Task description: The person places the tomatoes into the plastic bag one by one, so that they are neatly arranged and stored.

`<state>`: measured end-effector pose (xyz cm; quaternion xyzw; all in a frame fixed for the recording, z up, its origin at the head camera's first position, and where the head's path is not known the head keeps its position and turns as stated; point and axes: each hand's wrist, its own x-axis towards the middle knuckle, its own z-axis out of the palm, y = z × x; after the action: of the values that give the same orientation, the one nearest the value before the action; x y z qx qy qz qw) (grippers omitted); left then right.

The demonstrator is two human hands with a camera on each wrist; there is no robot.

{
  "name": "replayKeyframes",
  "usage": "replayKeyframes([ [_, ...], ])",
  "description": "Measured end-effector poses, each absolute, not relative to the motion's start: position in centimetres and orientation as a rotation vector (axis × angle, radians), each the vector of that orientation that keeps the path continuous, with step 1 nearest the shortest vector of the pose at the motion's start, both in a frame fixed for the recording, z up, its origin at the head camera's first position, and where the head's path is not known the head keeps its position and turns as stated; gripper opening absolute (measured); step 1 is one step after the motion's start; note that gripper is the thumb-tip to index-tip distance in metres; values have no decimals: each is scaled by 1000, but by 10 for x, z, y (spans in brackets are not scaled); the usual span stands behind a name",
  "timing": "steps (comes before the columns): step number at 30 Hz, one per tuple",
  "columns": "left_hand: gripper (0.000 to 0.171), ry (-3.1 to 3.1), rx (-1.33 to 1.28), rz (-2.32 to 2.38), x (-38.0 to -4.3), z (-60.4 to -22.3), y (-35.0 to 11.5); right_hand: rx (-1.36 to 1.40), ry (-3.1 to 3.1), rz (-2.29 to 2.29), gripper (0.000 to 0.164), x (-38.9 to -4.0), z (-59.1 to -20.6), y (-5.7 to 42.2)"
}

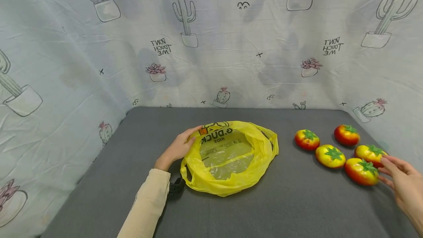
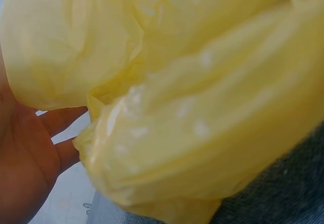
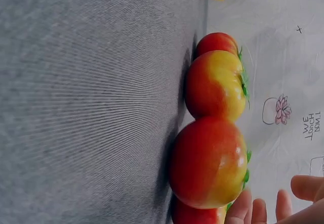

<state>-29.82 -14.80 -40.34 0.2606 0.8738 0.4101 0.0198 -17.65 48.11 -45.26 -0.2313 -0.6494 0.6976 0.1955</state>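
Observation:
A yellow plastic bag (image 1: 264,146) with duck lettering lies spread on the dark table, its round mouth facing up. My left hand (image 1: 181,144) is at the bag's left rim, fingers reaching along its far side; in the left wrist view, its spread fingers (image 2: 66,153) run partly behind the plastic. Several shiny red-and-yellow tomatoes with green leafy tops are grouped at the right. My right hand (image 1: 404,181) reaches to the rightmost ones, thumb and fingers apart, overlapping the edge of the back-right tomato (image 1: 367,153) and close to the front tomato (image 1: 360,172).
Three more tomatoes stand farther left and back: one by the bag side (image 1: 306,140), a yellow-topped one (image 1: 329,156) and a redder one (image 1: 346,136). A cactus-printed cloth (image 1: 211,58) hangs behind and beside the grey table (image 1: 287,208). A black band (image 1: 176,186) is around the left wrist.

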Motion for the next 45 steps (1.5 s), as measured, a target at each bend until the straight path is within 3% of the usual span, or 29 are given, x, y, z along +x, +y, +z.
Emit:
replayKeyframes([
  [9,47,2725,803,1254,-300,-406,-148,-932,-2196,1552,21,-170,-440,464],
  [14,47,2724,798,1257,-301,-407,-147,-1051,-2390,1355,38,-167,-432,449],
  [21,47,2721,793,1267,-300,-407,-147,-998,-2482,1438,79,-161,-418,428],
  [30,48,2722,804,1265,-298,-404,-147,-784,-2475,1636,78,-157,-420,426],
  [37,48,2735,814,1259,-298,-405,-147,-861,-2488,1659,93,-161,-421,427],
  [45,47,2739,827,1256,-298,-405,-147,-900,-2498,1632,94,-160,-421,427],
])
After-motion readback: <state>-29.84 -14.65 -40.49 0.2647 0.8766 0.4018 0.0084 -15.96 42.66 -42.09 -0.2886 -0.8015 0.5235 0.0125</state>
